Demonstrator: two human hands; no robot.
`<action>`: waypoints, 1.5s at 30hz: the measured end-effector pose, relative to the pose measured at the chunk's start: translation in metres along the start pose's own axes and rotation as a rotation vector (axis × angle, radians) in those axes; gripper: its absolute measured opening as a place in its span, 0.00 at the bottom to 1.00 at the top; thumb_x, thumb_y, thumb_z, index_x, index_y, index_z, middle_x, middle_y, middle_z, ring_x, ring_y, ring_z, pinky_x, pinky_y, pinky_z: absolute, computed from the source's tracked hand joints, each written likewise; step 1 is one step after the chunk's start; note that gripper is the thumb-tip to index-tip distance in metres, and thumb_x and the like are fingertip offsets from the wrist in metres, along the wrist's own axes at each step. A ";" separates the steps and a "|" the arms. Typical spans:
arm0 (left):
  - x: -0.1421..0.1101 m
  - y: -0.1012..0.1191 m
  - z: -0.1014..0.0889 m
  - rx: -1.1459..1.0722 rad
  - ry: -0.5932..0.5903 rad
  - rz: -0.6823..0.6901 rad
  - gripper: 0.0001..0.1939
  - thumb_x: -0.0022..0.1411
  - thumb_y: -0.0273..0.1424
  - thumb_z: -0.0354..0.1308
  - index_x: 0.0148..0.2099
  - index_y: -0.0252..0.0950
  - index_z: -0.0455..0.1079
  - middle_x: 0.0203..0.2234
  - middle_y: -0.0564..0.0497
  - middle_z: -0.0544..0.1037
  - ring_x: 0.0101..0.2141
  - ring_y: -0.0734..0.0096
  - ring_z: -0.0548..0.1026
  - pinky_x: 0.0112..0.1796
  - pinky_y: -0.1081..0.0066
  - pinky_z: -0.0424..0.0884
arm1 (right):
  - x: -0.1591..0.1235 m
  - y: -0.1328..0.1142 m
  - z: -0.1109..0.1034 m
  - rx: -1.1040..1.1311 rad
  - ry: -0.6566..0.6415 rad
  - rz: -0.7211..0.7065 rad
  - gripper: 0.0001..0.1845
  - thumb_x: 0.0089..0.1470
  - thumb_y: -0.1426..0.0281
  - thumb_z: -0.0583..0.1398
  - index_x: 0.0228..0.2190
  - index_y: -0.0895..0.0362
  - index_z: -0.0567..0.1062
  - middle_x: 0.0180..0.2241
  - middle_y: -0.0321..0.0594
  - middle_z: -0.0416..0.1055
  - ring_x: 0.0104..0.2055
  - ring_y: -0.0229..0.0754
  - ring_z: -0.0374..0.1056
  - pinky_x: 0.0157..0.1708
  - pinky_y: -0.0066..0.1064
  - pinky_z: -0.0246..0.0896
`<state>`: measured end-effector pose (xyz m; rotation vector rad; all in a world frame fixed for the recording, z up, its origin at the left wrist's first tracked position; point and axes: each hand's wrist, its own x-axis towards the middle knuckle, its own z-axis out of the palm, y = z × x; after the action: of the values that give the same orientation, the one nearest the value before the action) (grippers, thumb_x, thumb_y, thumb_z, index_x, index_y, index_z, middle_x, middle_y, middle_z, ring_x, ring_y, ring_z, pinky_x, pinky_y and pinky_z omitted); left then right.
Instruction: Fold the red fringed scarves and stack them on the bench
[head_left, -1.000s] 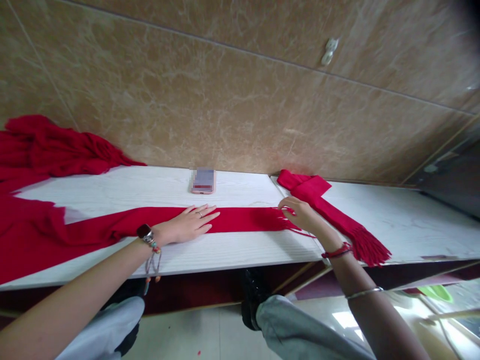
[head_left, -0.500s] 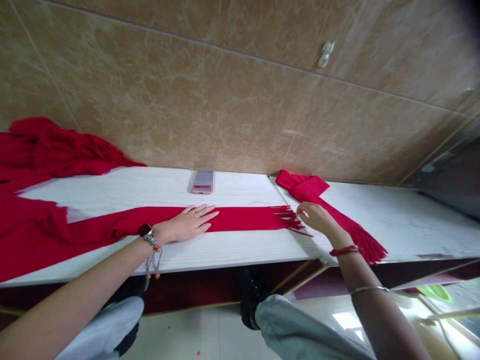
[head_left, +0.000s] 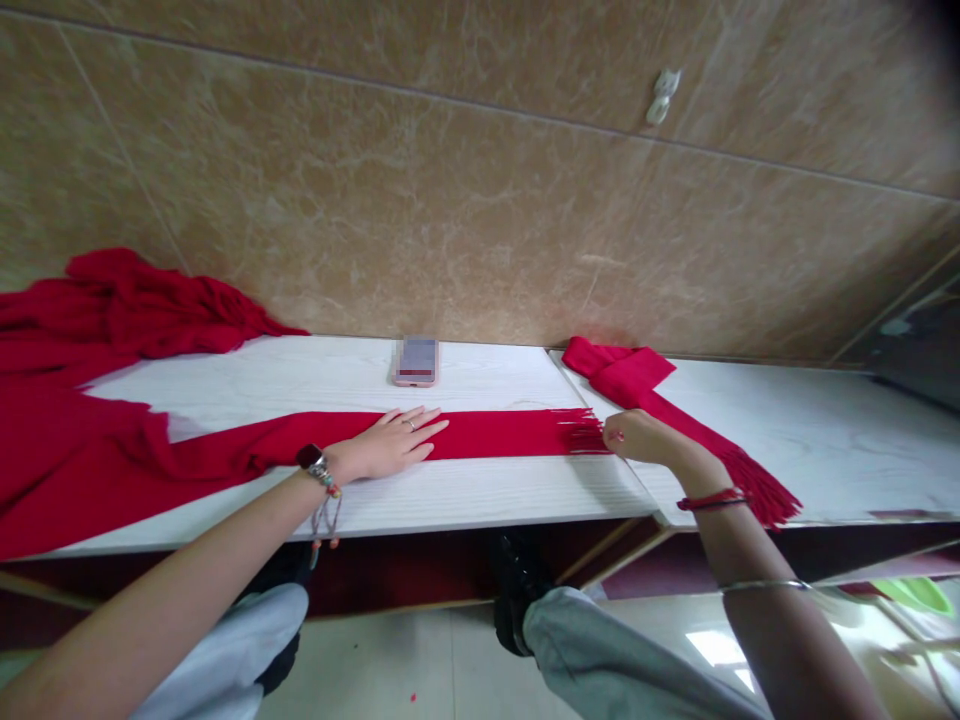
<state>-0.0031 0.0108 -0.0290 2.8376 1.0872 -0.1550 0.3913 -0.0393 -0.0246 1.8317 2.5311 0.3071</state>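
A long red scarf (head_left: 510,434) lies folded into a flat strip along the white tabletop, and its left part spreads out wide and wrinkled. My left hand (head_left: 394,443) rests flat on the strip with fingers outstretched. At the strip's right end, my right hand (head_left: 636,437) is closed around the fringe (head_left: 586,432), whose strands run straight into the fingers. Behind and right of that hand lies a second red scarf (head_left: 626,372), folded over itself, its fringe pointing toward the front edge.
A phone (head_left: 416,361) lies by the tiled wall (head_left: 450,200). More red cloth (head_left: 157,305) is heaped at the far left against the wall. The white tabletop (head_left: 480,490) has a seam near my right hand. Below are an open shelf space and my legs.
My right hand moved off the fringe to the right, then closed on the strand ends, which are now drawn together and straighter. My left hand stayed on the scarf. The view shifted slightly.
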 end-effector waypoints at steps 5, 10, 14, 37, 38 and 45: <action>0.002 0.000 0.000 -0.016 -0.012 -0.015 0.25 0.67 0.37 0.36 0.65 0.42 0.42 0.63 0.51 0.44 0.61 0.65 0.43 0.57 0.59 0.42 | 0.002 -0.007 -0.016 0.008 -0.019 0.019 0.11 0.46 0.79 0.53 0.23 0.59 0.75 0.25 0.43 0.75 0.27 0.40 0.69 0.27 0.27 0.60; 0.002 0.002 -0.002 -0.023 -0.026 -0.035 0.25 0.67 0.37 0.36 0.65 0.43 0.42 0.63 0.52 0.43 0.62 0.66 0.42 0.57 0.60 0.40 | 0.022 -0.058 -0.029 0.153 -0.003 -0.114 0.12 0.47 0.79 0.52 0.27 0.58 0.75 0.31 0.41 0.74 0.33 0.37 0.68 0.34 0.24 0.59; 0.000 0.004 -0.002 -0.008 -0.025 -0.038 0.25 0.68 0.37 0.36 0.65 0.42 0.41 0.63 0.52 0.42 0.62 0.66 0.41 0.57 0.61 0.40 | 0.025 -0.053 -0.015 0.072 -0.087 -0.028 0.12 0.46 0.79 0.52 0.22 0.58 0.74 0.25 0.43 0.74 0.27 0.39 0.68 0.26 0.26 0.56; 0.000 0.008 -0.001 0.036 0.001 -0.041 0.25 0.68 0.38 0.34 0.65 0.42 0.42 0.63 0.51 0.43 0.62 0.65 0.42 0.57 0.59 0.42 | 0.052 -0.119 0.022 0.172 0.027 -0.243 0.27 0.62 0.59 0.41 0.60 0.54 0.51 0.61 0.47 0.47 0.62 0.50 0.43 0.55 0.53 0.46; 0.000 0.008 -0.001 0.035 0.001 -0.041 0.25 0.68 0.38 0.34 0.65 0.42 0.42 0.63 0.51 0.43 0.62 0.65 0.42 0.57 0.59 0.42 | 0.049 -0.108 0.026 0.124 0.025 -0.231 0.26 0.62 0.62 0.41 0.59 0.54 0.52 0.61 0.48 0.47 0.62 0.50 0.43 0.54 0.54 0.47; 0.000 0.007 0.000 0.012 0.004 -0.040 0.25 0.67 0.38 0.35 0.65 0.42 0.42 0.63 0.51 0.43 0.62 0.64 0.43 0.57 0.58 0.42 | 0.025 -0.038 0.041 -0.122 -0.046 -0.138 0.21 0.59 0.75 0.45 0.50 0.58 0.68 0.59 0.54 0.52 0.61 0.55 0.47 0.49 0.56 0.55</action>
<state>0.0016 0.0056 -0.0284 2.8295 1.1484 -0.1592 0.3521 -0.0208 -0.0685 1.5954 2.5296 0.4024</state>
